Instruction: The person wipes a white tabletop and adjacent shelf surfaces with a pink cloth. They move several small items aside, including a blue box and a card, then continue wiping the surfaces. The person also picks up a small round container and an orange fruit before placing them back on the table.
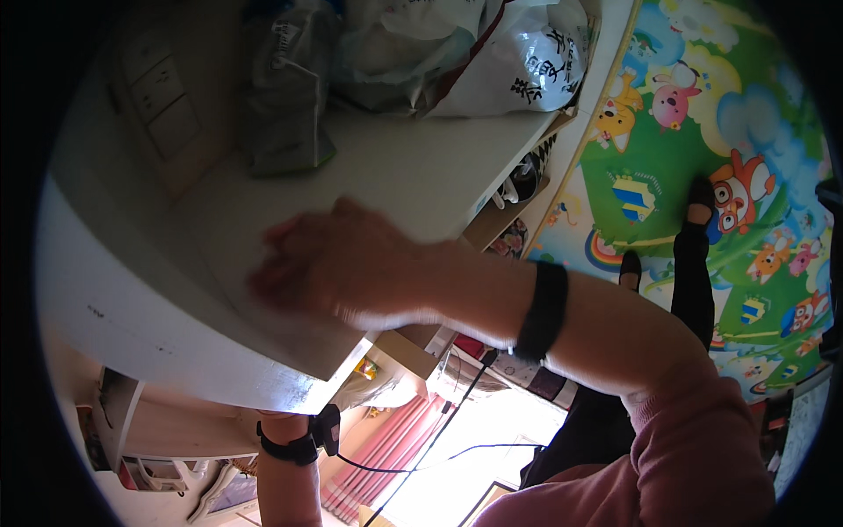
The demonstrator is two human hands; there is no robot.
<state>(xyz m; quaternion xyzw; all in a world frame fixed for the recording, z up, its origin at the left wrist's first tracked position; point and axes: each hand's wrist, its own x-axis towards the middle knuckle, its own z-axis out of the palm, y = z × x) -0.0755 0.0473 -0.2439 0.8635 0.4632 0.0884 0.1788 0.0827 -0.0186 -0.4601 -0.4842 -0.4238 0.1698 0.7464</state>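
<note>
My right hand (338,263) is over a pale shelf top (413,176), low and close to its surface. Motion blur smears its fingers, which look bent, and whatever may lie under them is hidden. A black band (543,312) circles that forearm below a pink sleeve (694,439). My left forearm (288,483) rises from the lower edge and wears a black strap with a small device (325,430). Beyond the wrist, the white panel (219,351) along the shelf's edge covers my left hand.
A grey bag (285,114) and white plastic bags (518,66) stand at the shelf's far end. Open compartments (518,184) below hold small items. A cartoon floor mat (650,167) lies to the right. A black cable (439,417) runs near my left arm.
</note>
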